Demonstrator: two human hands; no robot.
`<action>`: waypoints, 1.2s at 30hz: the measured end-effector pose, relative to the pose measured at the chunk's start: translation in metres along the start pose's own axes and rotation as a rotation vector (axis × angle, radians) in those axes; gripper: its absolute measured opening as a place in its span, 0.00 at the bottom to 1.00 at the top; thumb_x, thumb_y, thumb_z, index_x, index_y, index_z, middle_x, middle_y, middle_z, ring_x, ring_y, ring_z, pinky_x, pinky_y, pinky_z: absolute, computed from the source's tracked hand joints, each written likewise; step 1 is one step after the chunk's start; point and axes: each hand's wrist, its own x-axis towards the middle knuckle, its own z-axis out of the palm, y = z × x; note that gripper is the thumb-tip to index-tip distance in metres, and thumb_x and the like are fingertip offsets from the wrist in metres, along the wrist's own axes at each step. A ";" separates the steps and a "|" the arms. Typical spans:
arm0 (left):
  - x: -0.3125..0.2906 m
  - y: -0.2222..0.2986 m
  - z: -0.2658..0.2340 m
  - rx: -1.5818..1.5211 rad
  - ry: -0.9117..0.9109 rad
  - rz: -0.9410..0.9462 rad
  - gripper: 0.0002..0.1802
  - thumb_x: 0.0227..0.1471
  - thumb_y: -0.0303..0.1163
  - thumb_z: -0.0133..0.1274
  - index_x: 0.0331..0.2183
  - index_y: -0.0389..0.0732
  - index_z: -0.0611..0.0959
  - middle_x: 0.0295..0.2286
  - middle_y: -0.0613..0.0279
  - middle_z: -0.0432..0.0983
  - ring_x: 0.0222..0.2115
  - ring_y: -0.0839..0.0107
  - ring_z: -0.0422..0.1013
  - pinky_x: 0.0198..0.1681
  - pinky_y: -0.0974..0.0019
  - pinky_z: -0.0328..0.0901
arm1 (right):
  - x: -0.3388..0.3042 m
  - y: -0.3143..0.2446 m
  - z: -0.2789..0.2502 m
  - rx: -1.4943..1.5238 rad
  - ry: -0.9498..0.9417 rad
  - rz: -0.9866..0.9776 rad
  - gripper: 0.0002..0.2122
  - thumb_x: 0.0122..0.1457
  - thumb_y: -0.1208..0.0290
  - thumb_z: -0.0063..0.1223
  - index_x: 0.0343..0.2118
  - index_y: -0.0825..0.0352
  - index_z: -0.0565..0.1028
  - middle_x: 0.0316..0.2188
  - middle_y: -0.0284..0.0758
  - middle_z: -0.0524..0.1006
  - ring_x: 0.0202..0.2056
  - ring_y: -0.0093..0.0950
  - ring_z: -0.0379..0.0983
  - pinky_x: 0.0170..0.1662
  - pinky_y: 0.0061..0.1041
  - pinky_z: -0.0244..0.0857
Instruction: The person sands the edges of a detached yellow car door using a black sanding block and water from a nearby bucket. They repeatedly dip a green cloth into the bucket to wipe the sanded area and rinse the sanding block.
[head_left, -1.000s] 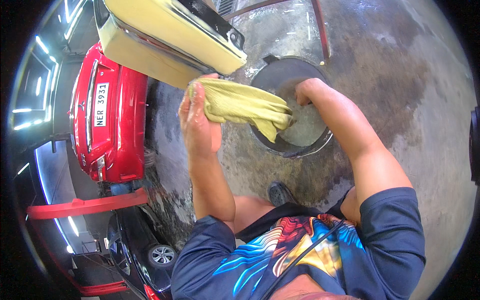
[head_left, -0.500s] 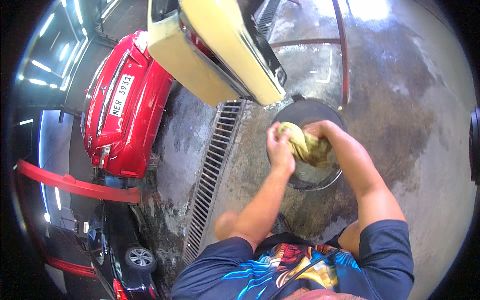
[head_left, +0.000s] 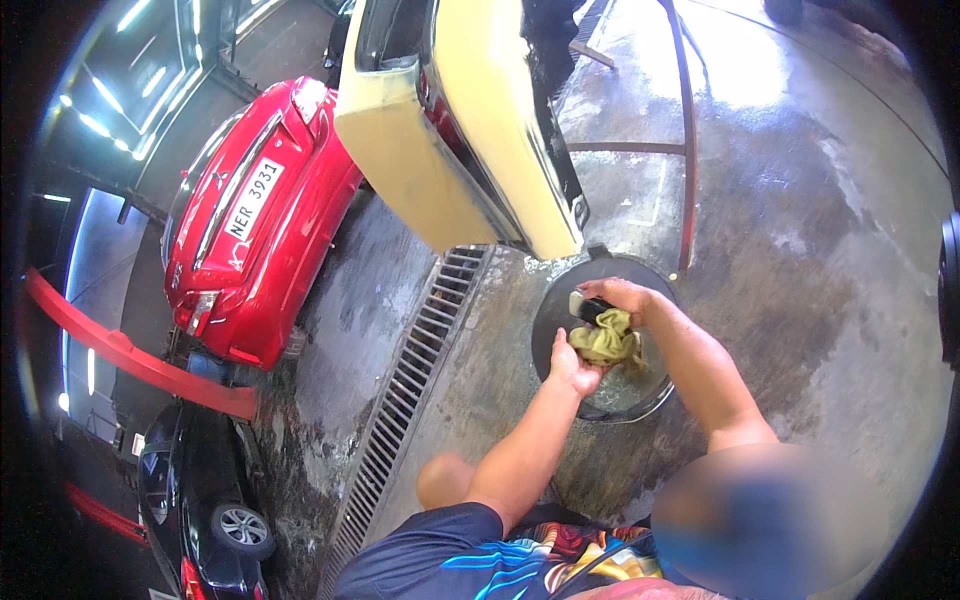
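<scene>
Yellow cloth bunched in clasping left hand — black block beside it, clasped by right hand.

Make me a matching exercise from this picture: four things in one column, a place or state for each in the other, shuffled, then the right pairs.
Things
1. yellow-green cloth
2. round dark bucket
3. floor grate
4. red car

Places and states
A. long and slotted, left of the bucket
B. glossy, rear end showing
C. bunched against the left hand
D. open on top, with water inside

Right pairs: 1-C, 2-D, 3-A, 4-B
</scene>
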 end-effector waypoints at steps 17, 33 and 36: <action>-0.067 0.024 0.025 -0.079 -0.415 0.035 0.39 0.59 0.58 0.52 0.59 0.35 0.76 0.58 0.44 0.73 0.57 0.49 0.70 0.56 0.44 0.69 | 0.033 0.042 -0.063 -1.063 0.463 -0.277 0.18 0.60 0.60 0.55 0.46 0.67 0.82 0.47 0.51 0.82 0.49 0.46 0.81 0.53 0.40 0.73; -0.196 0.134 0.304 1.093 -0.694 1.796 0.30 0.48 0.33 0.68 0.54 0.37 0.80 0.46 0.55 0.78 0.42 0.67 0.78 0.48 0.63 0.75 | 0.003 0.034 -0.029 -1.167 0.270 0.124 0.22 0.52 0.62 0.56 0.50 0.63 0.83 0.50 0.49 0.82 0.52 0.43 0.80 0.54 0.41 0.72; -0.215 0.168 0.393 1.411 -0.336 1.827 0.20 0.57 0.46 0.57 0.38 0.37 0.87 0.32 0.60 0.83 0.34 0.68 0.77 0.42 0.57 0.69 | 0.004 0.034 -0.028 -1.251 0.304 0.077 0.22 0.52 0.62 0.56 0.49 0.66 0.83 0.48 0.49 0.83 0.51 0.43 0.80 0.53 0.40 0.72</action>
